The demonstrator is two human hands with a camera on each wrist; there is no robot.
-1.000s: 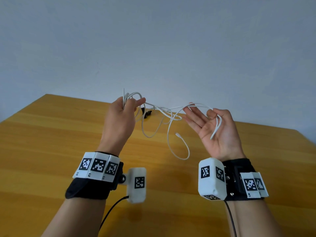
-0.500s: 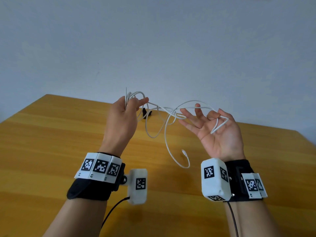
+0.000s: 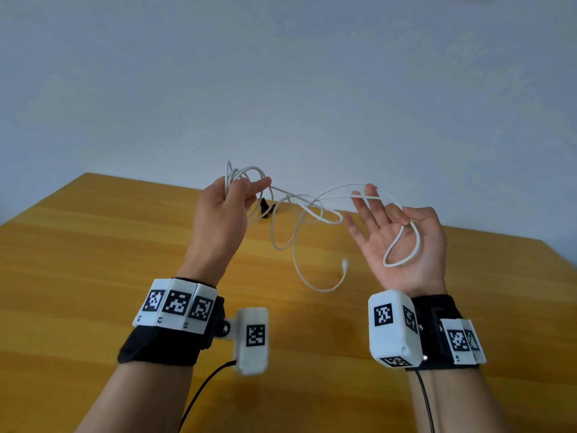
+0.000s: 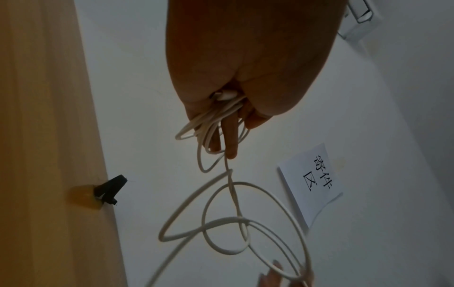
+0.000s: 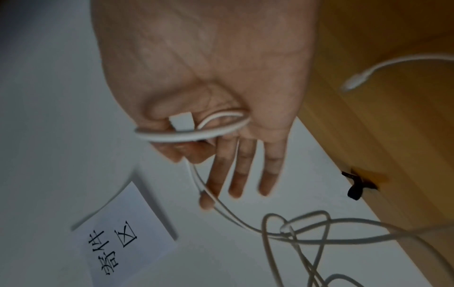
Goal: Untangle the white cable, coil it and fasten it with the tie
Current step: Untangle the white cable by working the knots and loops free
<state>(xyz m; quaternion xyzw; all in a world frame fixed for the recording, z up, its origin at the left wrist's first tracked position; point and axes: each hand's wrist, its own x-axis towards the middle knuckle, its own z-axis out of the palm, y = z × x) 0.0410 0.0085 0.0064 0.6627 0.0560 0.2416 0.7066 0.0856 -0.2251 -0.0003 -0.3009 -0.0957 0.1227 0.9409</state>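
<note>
In the middle of the frame, the left hand point(image 3: 220, 214) grips a bunch of white cable point(image 3: 315, 210) loops with curled fingers. The right hand point(image 3: 402, 245) is palm up, fingers spread, thumb pinching one loop. The black tie point(image 3: 265, 208) lies on the wooden surface point(image 3: 93, 260) behind.

Office-like room, wooden table point(image 3: 93, 245), bare wall point(image 3: 281, 73), printed sign point(image 4: 312, 184)

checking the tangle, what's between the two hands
In the head view, knotted loops of the white cable hang in the air between left hand and right hand.
</note>
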